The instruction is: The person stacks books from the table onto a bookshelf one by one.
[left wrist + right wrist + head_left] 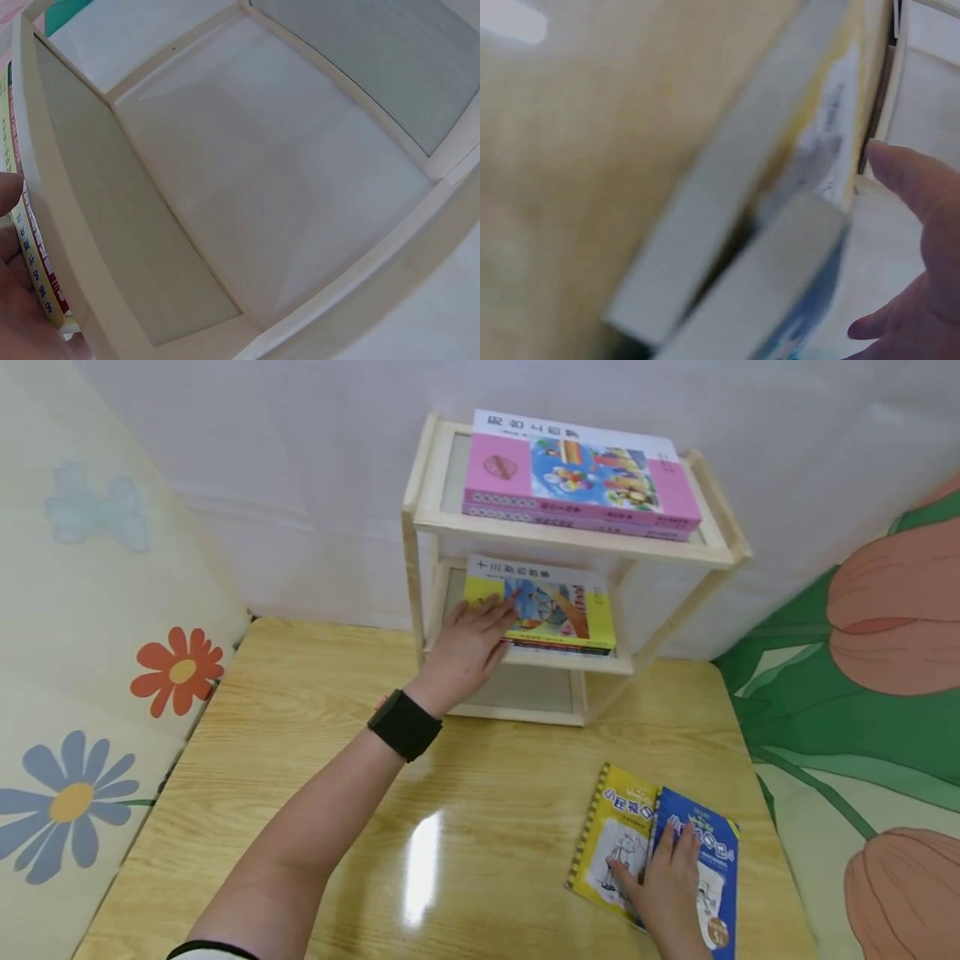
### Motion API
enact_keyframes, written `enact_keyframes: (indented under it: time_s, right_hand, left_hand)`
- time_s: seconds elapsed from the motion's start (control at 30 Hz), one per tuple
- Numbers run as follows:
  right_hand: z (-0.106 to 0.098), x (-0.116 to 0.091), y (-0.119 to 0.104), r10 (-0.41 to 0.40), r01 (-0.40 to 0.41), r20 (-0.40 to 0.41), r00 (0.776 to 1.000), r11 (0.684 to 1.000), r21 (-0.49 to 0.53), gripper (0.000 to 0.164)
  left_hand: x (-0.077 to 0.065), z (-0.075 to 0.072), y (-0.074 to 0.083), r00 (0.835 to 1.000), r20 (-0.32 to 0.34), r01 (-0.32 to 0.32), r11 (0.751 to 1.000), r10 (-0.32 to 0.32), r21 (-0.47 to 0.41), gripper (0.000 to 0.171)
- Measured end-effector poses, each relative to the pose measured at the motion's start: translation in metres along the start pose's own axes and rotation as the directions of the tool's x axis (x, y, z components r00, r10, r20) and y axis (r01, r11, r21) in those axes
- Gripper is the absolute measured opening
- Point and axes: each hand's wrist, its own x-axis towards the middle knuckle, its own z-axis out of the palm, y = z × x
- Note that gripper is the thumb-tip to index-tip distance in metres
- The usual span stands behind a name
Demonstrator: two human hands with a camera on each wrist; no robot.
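My left hand (468, 643) lies over the left end of a yellow-and-white book (558, 606), its fingers stretched across the cover. That book tops a stack on the middle tier of a wooden shelf (517, 543). In the left wrist view, part of the left hand (22, 300) shows beside the book spines (37, 259). At the lower right, my right hand (667, 889) reaches over a blue book (720, 860) with fingers extended. The blue book overlaps a yellow book (607, 852) on the table. Thumb and finger of the right hand (922, 247) are spread apart in the right wrist view.
Pink books (577, 477) are stacked on the top tier. The bottom tier (517, 689) sits low above the wooden table (300, 693). White cloth hangs behind the shelf, and flower-patterned panels (847, 693) stand at both sides.
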Motion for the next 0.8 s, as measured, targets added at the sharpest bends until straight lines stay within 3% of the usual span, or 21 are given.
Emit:
enact_keyframes:
  time_s: [0.17,0.3,0.4,0.5,0.6,0.7,0.8]
  right_hand:
    - [0.006,-0.006,0.008,0.072,-0.071,0.048,0.996,0.997,-0.019,0.121]
    - [0.009,-0.007,0.011,0.13,-0.129,0.069,0.989,0.992,-0.014,0.12]
    - [0.011,-0.007,0.015,0.151,-0.15,0.081,0.985,0.988,-0.026,0.119]
    - [0.012,-0.007,0.019,0.145,-0.141,0.09,0.985,0.989,-0.044,0.113]
    - [0.011,-0.007,0.02,0.117,-0.114,0.074,0.99,0.992,-0.048,0.103]
    - [0.01,-0.007,0.019,0.099,-0.097,0.049,0.994,0.994,-0.053,0.096]
    - [0.008,-0.007,0.018,0.093,-0.091,0.032,0.995,0.994,-0.058,0.092]
  left_hand:
    - [-0.001,0.001,0.001,1.0,-0.002,0.016,1.0,-0.016,0.025,0.052]
    - [-0.006,0.006,0.01,0.993,-0.102,-0.058,0.997,0.064,0.058,0.053]
    - [-0.014,0.021,0.027,0.951,-0.221,-0.203,0.977,0.214,0.07,0.053]
    - [-0.027,0.043,0.047,0.897,-0.261,-0.354,0.934,0.356,0.055,0.055]
    - [-0.042,0.065,0.069,0.882,-0.175,-0.442,0.897,0.437,0.014,0.058]
    - [-0.055,0.086,0.088,0.875,-0.022,-0.484,0.874,0.484,-0.045,0.058]
    - [-0.065,0.106,0.106,0.842,0.153,-0.509,0.856,0.517,-0.093,0.059]
